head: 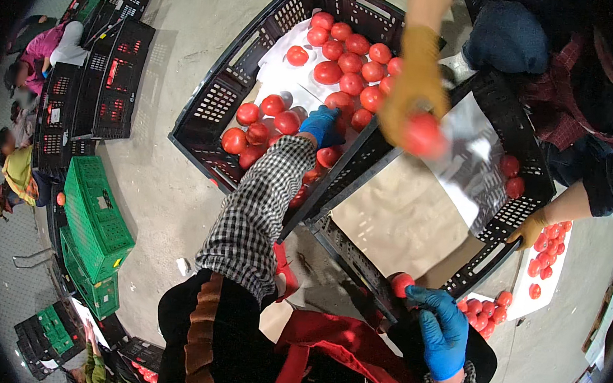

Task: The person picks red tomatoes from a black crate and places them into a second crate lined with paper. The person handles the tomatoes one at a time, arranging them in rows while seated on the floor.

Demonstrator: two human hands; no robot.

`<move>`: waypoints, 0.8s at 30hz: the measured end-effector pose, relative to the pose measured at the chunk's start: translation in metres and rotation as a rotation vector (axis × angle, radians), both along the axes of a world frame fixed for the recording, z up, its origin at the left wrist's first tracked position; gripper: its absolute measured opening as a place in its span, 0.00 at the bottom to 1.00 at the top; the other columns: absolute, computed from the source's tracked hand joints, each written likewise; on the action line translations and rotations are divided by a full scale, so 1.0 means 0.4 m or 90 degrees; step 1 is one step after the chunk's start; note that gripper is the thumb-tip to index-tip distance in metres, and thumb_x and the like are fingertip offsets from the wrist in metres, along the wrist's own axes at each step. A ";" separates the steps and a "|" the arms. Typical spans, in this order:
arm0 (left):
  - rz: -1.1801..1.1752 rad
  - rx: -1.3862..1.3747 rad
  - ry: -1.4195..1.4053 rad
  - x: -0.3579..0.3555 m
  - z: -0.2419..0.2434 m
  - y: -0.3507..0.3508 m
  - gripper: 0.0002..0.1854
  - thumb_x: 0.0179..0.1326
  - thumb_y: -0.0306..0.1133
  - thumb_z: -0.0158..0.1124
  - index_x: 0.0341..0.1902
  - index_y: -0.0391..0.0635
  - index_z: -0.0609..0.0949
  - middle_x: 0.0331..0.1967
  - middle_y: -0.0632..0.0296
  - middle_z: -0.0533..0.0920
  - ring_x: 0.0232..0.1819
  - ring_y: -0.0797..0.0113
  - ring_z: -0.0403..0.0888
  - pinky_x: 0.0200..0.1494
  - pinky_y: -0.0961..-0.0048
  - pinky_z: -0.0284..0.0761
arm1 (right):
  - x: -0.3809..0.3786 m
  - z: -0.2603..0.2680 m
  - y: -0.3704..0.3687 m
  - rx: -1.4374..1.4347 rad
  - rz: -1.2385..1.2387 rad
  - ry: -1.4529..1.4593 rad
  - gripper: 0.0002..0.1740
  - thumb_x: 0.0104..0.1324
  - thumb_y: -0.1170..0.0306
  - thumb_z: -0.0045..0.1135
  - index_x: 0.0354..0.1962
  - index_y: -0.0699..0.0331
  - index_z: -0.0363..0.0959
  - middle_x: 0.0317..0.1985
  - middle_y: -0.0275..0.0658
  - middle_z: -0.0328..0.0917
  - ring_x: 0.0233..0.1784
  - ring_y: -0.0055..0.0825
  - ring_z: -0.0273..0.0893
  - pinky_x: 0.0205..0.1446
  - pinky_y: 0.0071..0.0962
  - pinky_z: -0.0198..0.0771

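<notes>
Reaching into a black plastic crate (222,96) lined with white paper, my blue-gloved left hand (322,127) touches the tomatoes in it; its fingertips rest at a red tomato (339,102), and whether they grip it is hidden. My blue-gloved right hand (436,328) holds a tomato (401,284) by its fingertips, over the near rim of a second black crate (355,257). This crate has a brown bottom, a sheet of printed paper (468,155) and a few tomatoes (509,165) at its far side.
A co-worker's gloved hand (420,87) moves a blurred tomato (423,135) above the second crate; their other gloved hand (527,230) grips its rim. More tomatoes (547,253) lie on white sheeting at right. Green crates (96,218) and black crates (123,80) stand at left, with people beyond.
</notes>
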State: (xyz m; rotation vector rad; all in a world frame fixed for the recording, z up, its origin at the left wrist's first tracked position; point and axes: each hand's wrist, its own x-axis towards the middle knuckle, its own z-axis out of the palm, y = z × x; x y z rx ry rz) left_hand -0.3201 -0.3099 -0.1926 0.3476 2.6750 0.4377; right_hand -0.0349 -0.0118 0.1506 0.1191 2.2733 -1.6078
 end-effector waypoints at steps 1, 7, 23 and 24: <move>-0.005 -0.012 0.027 0.007 0.010 0.002 0.32 0.50 0.41 0.73 0.61 0.50 0.77 0.53 0.43 0.81 0.51 0.39 0.81 0.56 0.50 0.78 | 0.001 -0.003 0.000 0.014 0.015 -0.004 0.14 0.68 0.72 0.55 0.49 0.66 0.80 0.45 0.44 0.84 0.44 0.37 0.81 0.52 0.31 0.74; 0.168 -0.003 0.107 0.078 0.038 0.029 0.45 0.48 0.40 0.78 0.67 0.40 0.65 0.51 0.37 0.75 0.50 0.35 0.78 0.51 0.51 0.80 | 0.005 -0.006 -0.008 0.036 0.051 0.001 0.17 0.65 0.75 0.57 0.51 0.62 0.80 0.43 0.43 0.83 0.42 0.39 0.81 0.50 0.32 0.75; 0.287 -0.057 0.013 0.135 0.009 -0.004 0.57 0.50 0.66 0.69 0.77 0.47 0.57 0.62 0.45 0.78 0.69 0.51 0.73 0.76 0.40 0.46 | 0.006 0.005 -0.016 0.087 0.168 -0.003 0.23 0.64 0.70 0.61 0.57 0.57 0.78 0.47 0.45 0.81 0.48 0.46 0.78 0.55 0.38 0.73; 0.271 -0.030 0.020 0.142 0.014 -0.007 0.56 0.51 0.66 0.69 0.76 0.46 0.58 0.62 0.45 0.78 0.69 0.51 0.73 0.76 0.40 0.47 | 0.005 0.007 -0.016 0.089 0.177 -0.013 0.23 0.64 0.70 0.61 0.57 0.57 0.77 0.47 0.45 0.81 0.48 0.46 0.78 0.55 0.38 0.73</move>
